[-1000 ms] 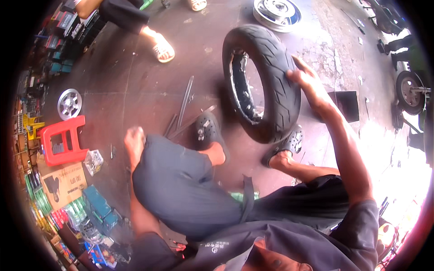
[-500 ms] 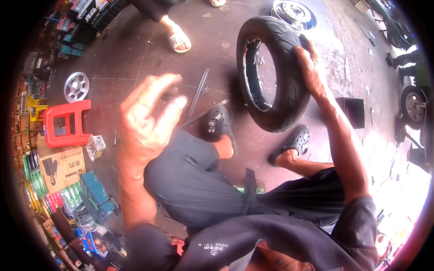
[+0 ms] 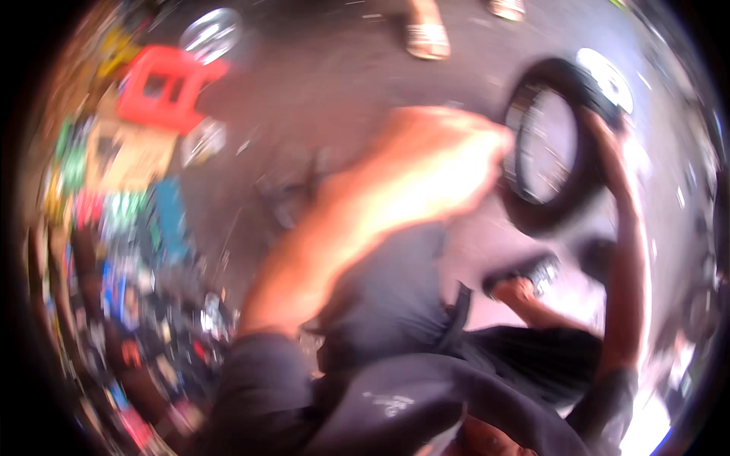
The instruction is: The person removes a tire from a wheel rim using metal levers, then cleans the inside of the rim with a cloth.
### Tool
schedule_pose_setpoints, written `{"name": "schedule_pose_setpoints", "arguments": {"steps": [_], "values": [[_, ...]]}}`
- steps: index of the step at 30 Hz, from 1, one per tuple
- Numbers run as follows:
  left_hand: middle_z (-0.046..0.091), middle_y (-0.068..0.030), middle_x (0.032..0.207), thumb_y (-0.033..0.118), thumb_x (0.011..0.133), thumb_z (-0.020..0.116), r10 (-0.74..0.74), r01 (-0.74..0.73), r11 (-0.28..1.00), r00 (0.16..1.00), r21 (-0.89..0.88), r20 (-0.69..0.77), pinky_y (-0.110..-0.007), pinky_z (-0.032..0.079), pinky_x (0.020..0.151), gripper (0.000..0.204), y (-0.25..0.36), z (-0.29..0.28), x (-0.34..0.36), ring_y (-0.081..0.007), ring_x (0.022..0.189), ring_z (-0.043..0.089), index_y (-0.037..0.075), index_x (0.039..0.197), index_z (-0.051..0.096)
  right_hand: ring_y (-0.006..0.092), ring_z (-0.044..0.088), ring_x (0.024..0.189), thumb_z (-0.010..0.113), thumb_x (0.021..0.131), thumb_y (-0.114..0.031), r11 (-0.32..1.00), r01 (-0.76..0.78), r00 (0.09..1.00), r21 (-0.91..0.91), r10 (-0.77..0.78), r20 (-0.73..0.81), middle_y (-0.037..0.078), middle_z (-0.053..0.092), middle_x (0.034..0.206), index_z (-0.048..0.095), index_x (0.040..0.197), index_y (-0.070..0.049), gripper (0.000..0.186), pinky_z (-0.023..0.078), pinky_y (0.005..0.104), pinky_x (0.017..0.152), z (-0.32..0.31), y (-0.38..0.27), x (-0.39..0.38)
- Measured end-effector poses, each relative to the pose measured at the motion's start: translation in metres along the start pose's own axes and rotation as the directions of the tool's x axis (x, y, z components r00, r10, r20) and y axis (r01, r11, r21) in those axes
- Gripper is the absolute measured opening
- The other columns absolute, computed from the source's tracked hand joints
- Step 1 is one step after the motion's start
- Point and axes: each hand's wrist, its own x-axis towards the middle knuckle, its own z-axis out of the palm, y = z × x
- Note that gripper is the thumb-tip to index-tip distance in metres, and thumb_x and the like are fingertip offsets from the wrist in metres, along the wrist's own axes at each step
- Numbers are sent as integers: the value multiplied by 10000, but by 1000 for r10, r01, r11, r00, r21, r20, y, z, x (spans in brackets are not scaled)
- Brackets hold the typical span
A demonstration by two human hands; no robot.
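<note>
A black tyre [image 3: 541, 219] stands tilted up off the floor at the right, its open middle facing left. My right hand [image 3: 608, 135] grips its far right side, with the fingers over the tread. My left hand [image 3: 460, 148] is stretched across in front of me and reaches the tyre's left edge. Motion smears its fingers, so I cannot tell whether it touches the rubber. One of my dark clogs [image 3: 541, 273] shows below the tyre; the other is hidden behind my left arm.
A red stool [image 3: 138, 106], a silver wheel rim [image 3: 211, 36], a clear container [image 3: 204, 143], a cardboard box [image 3: 148, 158] and teal boxes [image 3: 169, 220] stand at the left. Another rim [image 3: 608, 82] lies beyond the tyre. Another person's sandalled foot [image 3: 427, 42] is at the far side.
My left hand has swung from the left over to the tyre's left edge. The view has turned, so the floor items and the tyre appear shifted rightward. My right hand keeps its grip.
</note>
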Motion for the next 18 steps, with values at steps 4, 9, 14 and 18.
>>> {"name": "schedule_pose_setpoints", "arguments": {"steps": [4,9,14,18], "values": [[634,-102,635,151,692,683,30,-39,998,983,-46,-182,-447,488,515,89,30,51,-1,-282,580,643,99,635,638,317,673,1118,792,832,-449,976,218,976,14,-218,-8,242,693,1215,555,1391,60,793,506,385,988,15,-16,-12],[610,-15,718,218,703,656,51,-51,999,999,10,7,-426,435,582,67,74,84,33,-240,627,570,152,697,647,307,655,1140,796,833,-417,928,370,926,46,-372,56,226,679,1236,537,1403,49,780,493,386,1002,38,-33,-29],[646,-160,1327,355,911,619,-116,201,903,965,-380,237,-479,462,1032,454,70,31,21,-266,1215,584,95,1275,699,297,637,1161,800,834,-384,925,372,911,73,-379,161,209,665,1258,520,1415,38,770,481,388,1016,39,-50,-26],[668,-167,1172,336,920,642,-454,302,807,867,-507,-205,-455,491,917,387,-1,39,-106,-262,1031,592,52,1179,690,289,623,1178,803,835,-357,944,314,924,103,-329,196,196,653,1275,506,1425,29,765,472,389,1027,25,-53,-17]]}}
